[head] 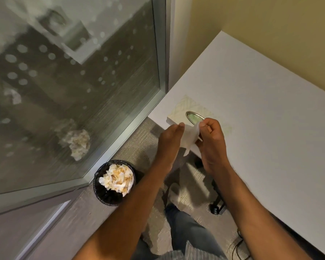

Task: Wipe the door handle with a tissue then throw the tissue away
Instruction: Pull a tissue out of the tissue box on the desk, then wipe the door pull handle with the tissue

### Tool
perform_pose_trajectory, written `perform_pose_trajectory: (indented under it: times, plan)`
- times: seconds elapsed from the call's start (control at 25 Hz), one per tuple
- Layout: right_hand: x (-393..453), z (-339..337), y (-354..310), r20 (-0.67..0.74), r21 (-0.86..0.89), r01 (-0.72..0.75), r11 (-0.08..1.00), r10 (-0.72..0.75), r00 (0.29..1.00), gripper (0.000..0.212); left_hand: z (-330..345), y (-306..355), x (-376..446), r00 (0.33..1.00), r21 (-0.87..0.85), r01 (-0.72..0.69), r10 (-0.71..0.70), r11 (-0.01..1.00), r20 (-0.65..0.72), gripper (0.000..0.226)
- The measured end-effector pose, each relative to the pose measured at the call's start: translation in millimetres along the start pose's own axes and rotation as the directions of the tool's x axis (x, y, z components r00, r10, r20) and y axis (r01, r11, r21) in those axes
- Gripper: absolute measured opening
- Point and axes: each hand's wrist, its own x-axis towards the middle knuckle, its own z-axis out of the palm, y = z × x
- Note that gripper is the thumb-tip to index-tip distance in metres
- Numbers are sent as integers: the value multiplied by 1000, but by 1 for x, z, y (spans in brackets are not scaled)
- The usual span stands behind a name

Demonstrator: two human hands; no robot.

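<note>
Nearest, at six o'clock: striped shirt hem and blue trouser legs, both bare forearms reaching up toward twelve. At about nine o'clock from the forearms, on the grey carpet floor (131, 152), standing close against the frame of the glass panel: round black mesh wastebasket (114, 182), heaped with crumpled white and tan paper.

Farther on, over the near edge of the white worktop (261, 102): left hand (169, 139) and right hand (212, 141) facing one another, thin white paper tissue (189, 136) stretched between them. Left hand pinching the tissue's upper left edge between thumb and fingertips; right hand curled, pinching the upper right edge, remaining fingers folded in. Tissue hanging with long axis roughly twelve to six, lower corner trailing toward six.

Just beyond the hands, at twelve o'clock: flat pale green patterned tissue box (190, 109) with oval opening, lying on the worktop corner.

Door handle nowhere in view; only the frosted-dot glass panel (73, 81) in a grey metal frame at ten o'clock. Likely needing a turn toward that side, tissue carried along; the left hand looks the nearer one. Wiping not yet begun; wastebasket close by at seven o'clock from the hands for disposal afterwards.
</note>
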Motion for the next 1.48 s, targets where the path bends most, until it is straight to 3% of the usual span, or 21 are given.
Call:
perform_pose_trajectory:
  times: [0.16, 0.32, 0.48, 0.68, 0.92, 1.24, 1.36, 1.48]
  plan:
    - [-39, 37, 1, 130, 63, -49, 997, 41, 991, 7, -45, -6, -44, 990, -133, -14, -5, 991, -141, 29]
    - [-90, 87, 17, 207, 74, -129, 989, 111, 972, 12, -100, -16, -93, 915, -223, -99, 1, 970, -404, 21]
    - [-151, 154, 37, 272, 75, -194, 978, 167, 948, 12, -164, -34, -134, 847, -354, -141, -73, 924, -527, 25]
    - [-248, 245, 65, 479, 32, -263, 964, 216, 850, 20, -266, -63, -205, 761, -427, -316, -43, 847, -648, 29]
    - [-391, 359, 132, 648, -173, -59, 983, 159, 745, 20, -435, -113, -331, 609, -239, -418, 75, 877, -790, 27]
    - [-513, 489, 185, 615, -312, 158, 937, 72, 786, 36, -583, -170, -438, 438, -193, -486, 46, 853, -898, 24]
    - [-543, 522, 189, 775, -351, 344, 871, 64, 629, 49, -622, -180, -458, 373, -179, -513, 30, 839, -927, 22]
    - [-559, 551, 190, 892, -274, 510, 815, 16, 453, 31, -653, -186, -472, 302, -151, -525, 17, 837, -953, 20]
